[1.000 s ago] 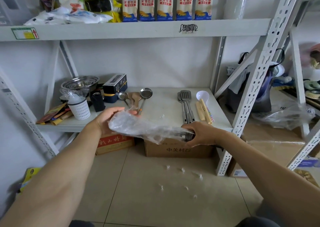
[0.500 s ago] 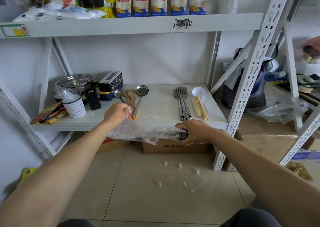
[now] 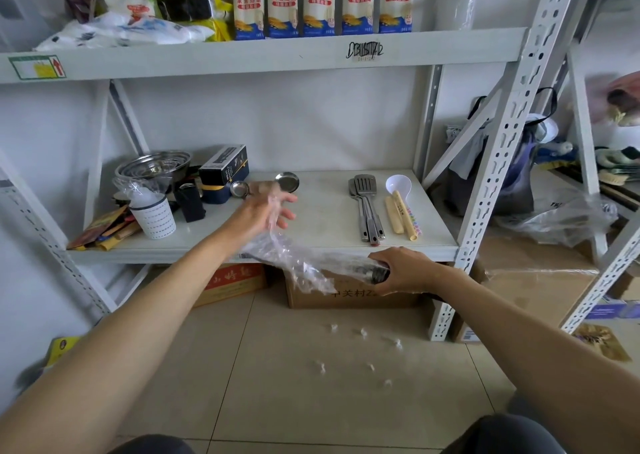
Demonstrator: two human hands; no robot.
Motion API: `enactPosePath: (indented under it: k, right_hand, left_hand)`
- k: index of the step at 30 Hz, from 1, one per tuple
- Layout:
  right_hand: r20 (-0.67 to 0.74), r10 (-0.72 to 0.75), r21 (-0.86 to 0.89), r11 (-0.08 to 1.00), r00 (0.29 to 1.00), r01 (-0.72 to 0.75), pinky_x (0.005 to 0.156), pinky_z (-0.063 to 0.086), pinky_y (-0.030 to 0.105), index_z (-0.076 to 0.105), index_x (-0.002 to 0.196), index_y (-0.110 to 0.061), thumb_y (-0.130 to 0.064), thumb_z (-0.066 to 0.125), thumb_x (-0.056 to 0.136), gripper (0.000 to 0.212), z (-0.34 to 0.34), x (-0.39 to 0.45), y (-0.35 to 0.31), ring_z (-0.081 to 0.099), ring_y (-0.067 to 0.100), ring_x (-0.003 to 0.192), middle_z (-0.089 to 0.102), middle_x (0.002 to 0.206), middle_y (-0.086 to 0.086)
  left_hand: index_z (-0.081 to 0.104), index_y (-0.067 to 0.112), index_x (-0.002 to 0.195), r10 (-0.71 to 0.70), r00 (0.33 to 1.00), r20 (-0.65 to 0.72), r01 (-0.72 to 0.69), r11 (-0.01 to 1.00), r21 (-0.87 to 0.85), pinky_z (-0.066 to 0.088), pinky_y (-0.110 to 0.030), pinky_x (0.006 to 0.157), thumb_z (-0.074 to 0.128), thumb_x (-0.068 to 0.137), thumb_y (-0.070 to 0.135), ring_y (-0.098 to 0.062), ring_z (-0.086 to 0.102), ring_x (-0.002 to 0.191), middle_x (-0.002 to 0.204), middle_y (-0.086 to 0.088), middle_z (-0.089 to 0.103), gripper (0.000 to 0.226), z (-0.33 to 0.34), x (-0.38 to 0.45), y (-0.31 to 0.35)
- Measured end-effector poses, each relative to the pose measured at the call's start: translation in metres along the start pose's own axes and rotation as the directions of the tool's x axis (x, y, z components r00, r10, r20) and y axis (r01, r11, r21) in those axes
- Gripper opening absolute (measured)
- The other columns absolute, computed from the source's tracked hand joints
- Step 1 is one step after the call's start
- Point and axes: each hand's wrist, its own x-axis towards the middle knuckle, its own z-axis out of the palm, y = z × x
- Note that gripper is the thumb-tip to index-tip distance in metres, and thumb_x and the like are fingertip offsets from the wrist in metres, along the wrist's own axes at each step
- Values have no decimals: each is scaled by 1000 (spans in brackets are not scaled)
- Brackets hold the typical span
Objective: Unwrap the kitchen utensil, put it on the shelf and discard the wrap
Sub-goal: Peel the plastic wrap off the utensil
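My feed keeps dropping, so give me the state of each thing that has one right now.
utensil: handle end gripped, rest inside the wrap, not yet shelved
wrap: partly pulled off, loose end up at the left hand
left hand: fingers spread, wrap clinging to them
right hand: grips the utensil handle
slotted spatula: unwrapped, lying flat on the shelf

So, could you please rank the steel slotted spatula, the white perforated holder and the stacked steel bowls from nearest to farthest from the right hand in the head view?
From the right hand, gripping the wrapped utensil's handle:
1. Steel slotted spatula, lying on the shelf just behind the hand.
2. White perforated holder, far to the left, near the shelf's front.
3. Stacked steel bowls, far left and farther back.
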Motion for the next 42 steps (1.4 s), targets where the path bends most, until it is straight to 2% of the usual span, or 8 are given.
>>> enactPosePath:
  k: [5, 9, 13, 16, 19, 24, 31, 42]
  right_hand:
    - [73, -3, 234, 972, 997, -14, 62, 53, 40, 61, 97, -3, -40, 76, 74, 45, -8, 0, -8, 62, 25, 63, 68, 87, 18]
    - [106, 3, 380, 924, 994, -43, 61, 52, 31, 61, 99, 0, -27, 76, 75, 39, -18, -1, -12, 59, 18, 62, 67, 85, 22]
    - [106, 24, 494, 867, 994, -74, 55, 56, 27, 61, 100, -2, -19, 75, 75, 33, -21, -3, -13, 61, 18, 58, 67, 82, 19]
    - [111, 23, 519, 851, 994, -78, 57, 57, 32, 61, 102, -3, -17, 75, 78, 31, -20, -5, -16, 61, 21, 59, 67, 78, 15]
    - [102, 17, 521, 851, 995, -68, 54, 56, 28, 61, 98, -1, -18, 74, 77, 30, -22, -7, -17, 60, 18, 55, 65, 74, 12]
    - [94, 43, 508, 857, 995, -85, 52, 54, 26, 60, 98, 3, -14, 73, 77, 30, -21, -10, -13, 57, 16, 51, 63, 74, 13]
    - [89, 57, 441, 893, 994, -90, 53, 55, 25, 63, 96, -5, -21, 75, 80, 27, -13, -11, -11, 62, 13, 54, 69, 81, 17]
    - [143, 78, 503, 853, 987, -140, 50, 53, 27, 63, 83, -9, -15, 73, 74, 15, -4, -10, -19, 58, 14, 49, 67, 66, 7]
  left_hand:
    - [32, 32, 147, 235, 942, 240, -333, 740, 585, 23, -42, 115, 32, 68, 83, -12, 36, 137, 152, 4, 34, 93, 45, -31, -7]
    - [23, 23, 152, 376, 882, -284, -2, 605, 796, -4, -50, 115, 43, 74, 76, -22, 12, 148, 161, -6, 13, 96, 54, -46, -32]
    - [-3, 10, 153, -232, 800, -553, 313, 948, 54, 24, -45, 115, 77, 72, 46, -27, 21, 146, 158, -15, 19, 119, 56, -53, -51]
    - [10, 7, 151, -520, 854, -20, 365, 625, -691, 60, -32, 71, 79, 75, 26, -24, 70, 95, 126, -19, 59, 104, 55, -53, -52]
    - [42, 17, 138, -458, 881, 119, 375, 521, -767, 47, -16, 42, 68, 82, 6, -8, 58, 52, 112, -21, 67, 63, 49, -49, -60]
    - [63, 0, 117, -476, 870, 128, 323, 354, -878, 57, -19, 53, 53, 89, -9, -12, 69, 63, 111, -25, 69, 31, 28, -49, -65]
    - [67, 0, 93, -456, 884, -103, 352, 794, -495, 60, -32, 65, 68, 75, 60, -22, 72, 71, 75, -11, 73, 63, 29, -50, -46]
    - [55, -7, 90, -327, 740, -588, 147, 932, -332, 58, -35, 45, 42, 102, 23, -22, 64, 42, 67, -28, 68, 35, 46, -60, -46]
